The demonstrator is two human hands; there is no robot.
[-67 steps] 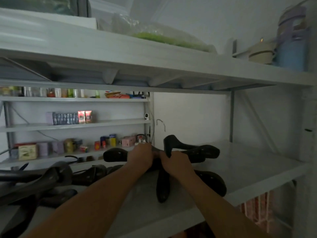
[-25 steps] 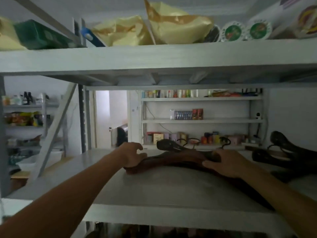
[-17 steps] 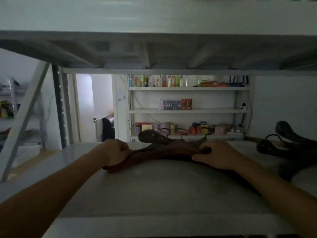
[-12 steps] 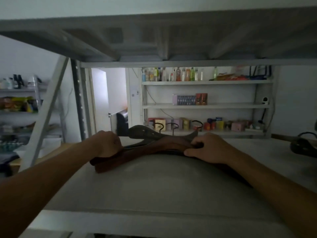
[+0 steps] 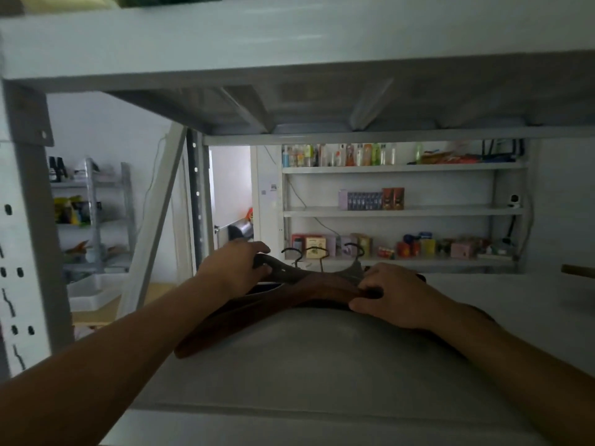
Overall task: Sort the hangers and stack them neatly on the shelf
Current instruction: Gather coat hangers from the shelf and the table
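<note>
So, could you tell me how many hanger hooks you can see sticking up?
3, side by side behind the brown hanger stack, between both hands; others may be hidden.

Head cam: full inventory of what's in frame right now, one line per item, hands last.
brown hangers: a small stack, exact count unclear, dark brown wood with metal hooks, lying on the grey shelf between the hands
grey shelf: one, pale grey, foreground
upper shelf: one, white-grey, overhead
back shelving: one unit, three boards visible, white, against the far wall
bottles: a row, mixed colours, top back board
boxes: a row, purple and red-brown, middle back board
small packs: many, mixed colours, bottom back board
side rack: one, grey, far left
left hand: on the stack's left end
right hand: gripping the stack's right part
</note>
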